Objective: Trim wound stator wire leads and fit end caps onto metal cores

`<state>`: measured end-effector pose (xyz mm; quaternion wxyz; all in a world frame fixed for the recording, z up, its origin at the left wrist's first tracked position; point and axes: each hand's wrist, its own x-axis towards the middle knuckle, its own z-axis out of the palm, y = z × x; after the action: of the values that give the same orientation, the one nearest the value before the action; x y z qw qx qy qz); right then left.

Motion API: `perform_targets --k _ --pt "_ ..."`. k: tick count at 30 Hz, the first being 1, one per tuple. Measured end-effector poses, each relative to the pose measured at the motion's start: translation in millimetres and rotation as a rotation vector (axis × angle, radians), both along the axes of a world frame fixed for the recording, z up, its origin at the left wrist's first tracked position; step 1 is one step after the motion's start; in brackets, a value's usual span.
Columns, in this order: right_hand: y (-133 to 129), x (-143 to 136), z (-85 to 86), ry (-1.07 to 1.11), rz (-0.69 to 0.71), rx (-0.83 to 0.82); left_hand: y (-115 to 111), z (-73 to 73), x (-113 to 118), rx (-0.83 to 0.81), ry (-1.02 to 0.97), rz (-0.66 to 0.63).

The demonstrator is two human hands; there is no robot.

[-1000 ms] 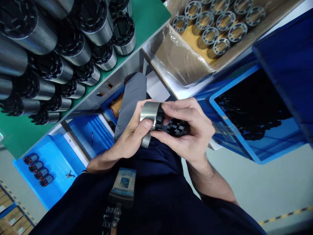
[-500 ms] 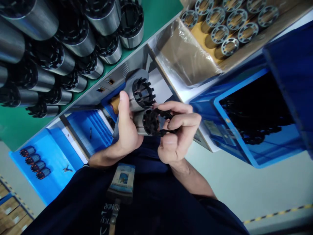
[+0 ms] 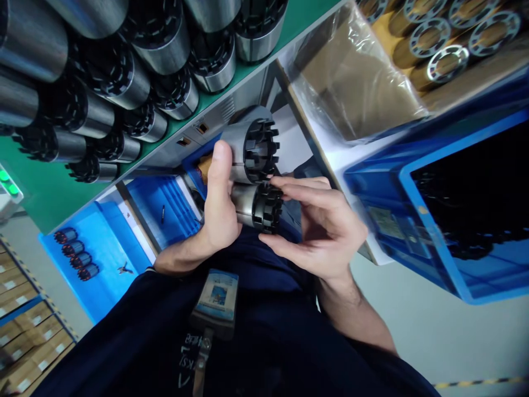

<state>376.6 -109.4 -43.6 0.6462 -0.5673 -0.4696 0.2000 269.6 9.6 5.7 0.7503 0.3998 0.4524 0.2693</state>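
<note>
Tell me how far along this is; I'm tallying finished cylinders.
Done: rows of metal cylinders with black toothed inserts lie on the green shelf. In hand: the left hand grips two cylinders, the right hand at the lower one's insert. Left: bare rings in the cardboard box.

A green-topped bench [image 3: 53, 182] crowded with rows of steel cylinders [image 3: 95, 110] stood beside a plastic-lined cardboard box [image 3: 355, 82] of ring-shaped parts [image 3: 446, 60], blue plastic crates [image 3: 413, 182] sat at the right, a blue tray [image 3: 99, 264] lay lower left, and the pale grey floor [image 3: 454, 331] carried a yellow-black striped line [image 3: 475, 381].
</note>
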Motion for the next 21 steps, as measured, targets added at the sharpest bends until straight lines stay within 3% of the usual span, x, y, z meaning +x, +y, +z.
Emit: perform_targets --k 3,5,12,21 --pt "-1.7 5.8 3.0 -0.038 0.021 0.019 -2.8 -0.6 -5.5 -0.004 -0.072 0.175" --pt "-4.6 8.7 4.0 -0.04 0.05 -0.004 -4.2 -1.2 -8.0 0.008 -0.096 0.195" --pt "-13.0 10.6 4.9 -0.052 0.053 -0.039 -0.7 -7.7 -14.9 0.054 -0.047 -0.021" --pt "-11.6 12.5 4.0 -0.104 0.041 0.025 -1.7 -9.4 -12.1 -0.038 -0.086 -0.124"
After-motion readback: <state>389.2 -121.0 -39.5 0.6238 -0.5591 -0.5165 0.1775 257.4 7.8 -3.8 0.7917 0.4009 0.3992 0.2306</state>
